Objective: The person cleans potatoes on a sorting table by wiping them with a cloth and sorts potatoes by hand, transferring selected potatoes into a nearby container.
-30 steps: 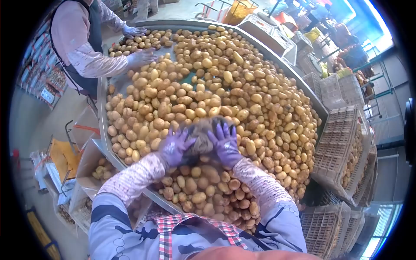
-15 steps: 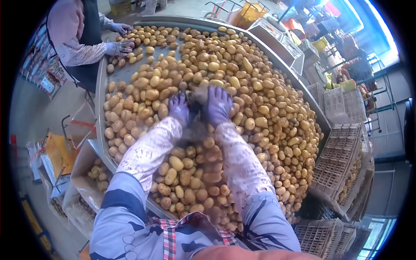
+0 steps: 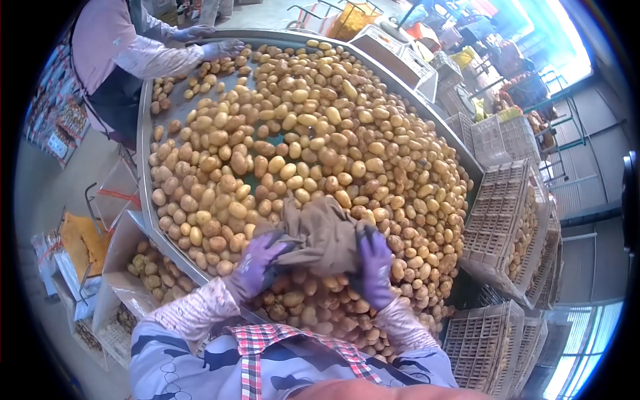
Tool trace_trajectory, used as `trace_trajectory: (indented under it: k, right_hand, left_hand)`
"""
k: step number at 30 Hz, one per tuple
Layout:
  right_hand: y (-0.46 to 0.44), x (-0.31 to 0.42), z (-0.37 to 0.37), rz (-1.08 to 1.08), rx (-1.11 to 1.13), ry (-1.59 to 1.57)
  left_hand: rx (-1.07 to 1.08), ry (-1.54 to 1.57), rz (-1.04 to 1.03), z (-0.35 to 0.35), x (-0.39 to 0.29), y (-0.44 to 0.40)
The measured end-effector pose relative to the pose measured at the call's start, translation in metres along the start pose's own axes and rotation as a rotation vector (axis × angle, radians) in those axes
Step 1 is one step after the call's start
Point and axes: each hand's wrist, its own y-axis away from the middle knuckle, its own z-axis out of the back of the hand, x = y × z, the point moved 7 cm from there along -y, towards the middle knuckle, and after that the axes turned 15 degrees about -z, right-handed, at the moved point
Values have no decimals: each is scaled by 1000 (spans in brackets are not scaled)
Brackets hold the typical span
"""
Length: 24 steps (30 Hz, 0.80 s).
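Note:
A crumpled brown cloth (image 3: 321, 238) is stretched between my two hands, low over the heap of potatoes (image 3: 373, 167). My left hand (image 3: 259, 268), in a purple glove with a dark palm, grips the cloth's left end. On the opposite end, my gloved right hand (image 3: 374, 270) has its fingers closed round the edge. Potatoes lie beneath and all about both hands. Part of each hand's fingertips is hidden by the cloth.
The potatoes fill a metal-edged sorting table (image 3: 148, 200). At the far left stands a co-worker (image 3: 110, 50), gloved hands at the table. Plastic crates (image 3: 497, 227) are stacked on the right. A lined box of potatoes (image 3: 150, 267) sits by the near left edge.
Both hands have drawn back toward my body, and the brown cloth, blurred before, now shows bunched between them. Green patches of table surface show among the potatoes. The co-worker's hands have shifted.

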Motion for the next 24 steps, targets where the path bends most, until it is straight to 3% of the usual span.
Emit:
trace_trajectory:
  k: [1,2,3,5,7,8,9,11,13,14,15,16,17,19,24]
  right_hand:
    - [18,-1,-27,-49,120,167]
    - [34,-25,-85,-12,122,352]
    - [33,-25,-97,37,109,377]
    - [30,-26,-120,134,77,429]
    - [-14,-5,-97,202,86,421]
    - [-35,-8,-101,198,82,451]
    - [-57,-12,-108,174,55,484]
    - [-100,-16,-125,135,0,543]
    - [-147,-7,-116,88,136,325]
    - [-174,-17,-132,98,35,355]
    - [-192,2,-95,72,99,280]
    - [-224,-14,-99,90,326,54]
    - [-258,-29,-101,107,556,-171]
    - [-328,-50,-81,-120,595,-543]
    - [-467,-80,-104,-30,-198,103]
  left_hand:
    - [34,-156,86,-5,3,11]
    - [69,-315,174,-9,6,22]
    - [210,-437,181,-32,17,31]
    - [334,-441,16,-47,19,13]
    - [467,-608,-26,-51,42,-24]
    - [459,-495,111,-59,68,-36]
    - [319,-600,6,-48,80,-56]
    - [297,-642,20,-14,95,-98]
    - [364,-574,150,14,120,-131]
    - [339,-558,187,19,142,-142]
    - [315,-541,227,17,169,-146]
    - [148,-476,225,17,194,-149]
    - [99,-382,243,33,177,-160]
    - [-17,-352,73,33,183,-162]
    - [-139,-288,-101,37,174,-160]
